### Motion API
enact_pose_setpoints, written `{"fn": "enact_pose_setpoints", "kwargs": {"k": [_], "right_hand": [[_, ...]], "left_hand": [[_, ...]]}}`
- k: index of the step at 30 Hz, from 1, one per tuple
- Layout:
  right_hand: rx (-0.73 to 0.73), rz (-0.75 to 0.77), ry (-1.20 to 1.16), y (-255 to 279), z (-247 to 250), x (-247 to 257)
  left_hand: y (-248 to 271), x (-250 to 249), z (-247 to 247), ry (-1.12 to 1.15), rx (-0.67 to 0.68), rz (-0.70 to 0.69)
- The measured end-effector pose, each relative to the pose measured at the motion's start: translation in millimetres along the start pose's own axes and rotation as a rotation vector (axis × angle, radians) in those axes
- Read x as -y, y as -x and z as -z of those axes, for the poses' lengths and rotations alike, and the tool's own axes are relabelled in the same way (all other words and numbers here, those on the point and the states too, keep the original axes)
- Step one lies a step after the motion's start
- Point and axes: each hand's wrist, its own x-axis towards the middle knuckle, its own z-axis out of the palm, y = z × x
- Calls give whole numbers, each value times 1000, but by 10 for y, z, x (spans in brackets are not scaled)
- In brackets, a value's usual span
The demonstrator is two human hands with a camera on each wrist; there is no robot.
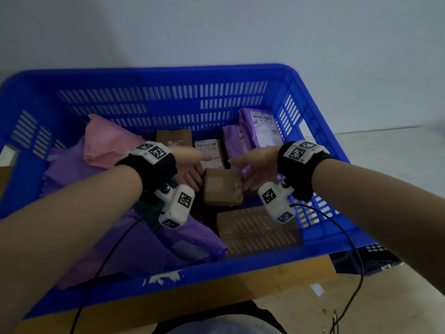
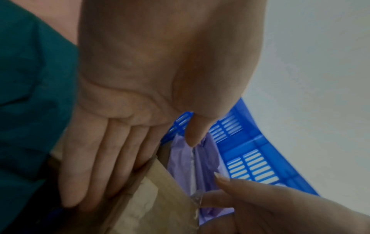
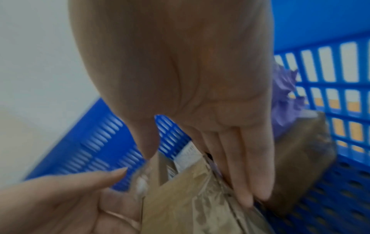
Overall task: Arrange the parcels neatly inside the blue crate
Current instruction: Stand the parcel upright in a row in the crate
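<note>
The blue crate [image 1: 168,71] holds several parcels. In its middle sits a small brown cardboard box [image 1: 222,186]. My left hand [image 1: 190,169] lies flat against its left side and my right hand [image 1: 255,169] against its right side, fingers straight, thumbs reaching over the top. In the left wrist view my left hand [image 2: 120,142] presses straight fingers on the box [image 2: 160,205]. The right wrist view shows my right hand [image 3: 230,142] laid along the box [image 3: 190,205] in the same way. Behind the box stands a labelled box [image 1: 208,150].
A pink bag [image 1: 108,141] and purple bags [image 1: 72,169] fill the left side, with a teal parcel [image 2: 30,95] under my left wrist. Purple bags [image 1: 260,131] stand upright at the right wall. A taped brown parcel [image 1: 257,230] lies at the front. The crate rests on a brown cardboard surface [image 1: 216,292].
</note>
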Motion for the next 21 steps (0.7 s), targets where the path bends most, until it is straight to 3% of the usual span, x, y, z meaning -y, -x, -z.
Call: {"fn": "enact_pose_setpoints", "kwargs": {"k": [11, 15, 21], "right_hand": [[-159, 186, -43, 538, 439, 463], [-145, 247, -159, 634, 404, 556], [-273, 397, -52, 559, 277, 576]], "left_hand": [[785, -402, 250, 19, -123, -281], [834, -431, 326, 82, -169, -353], [716, -381, 314, 195, -286, -465]]}}
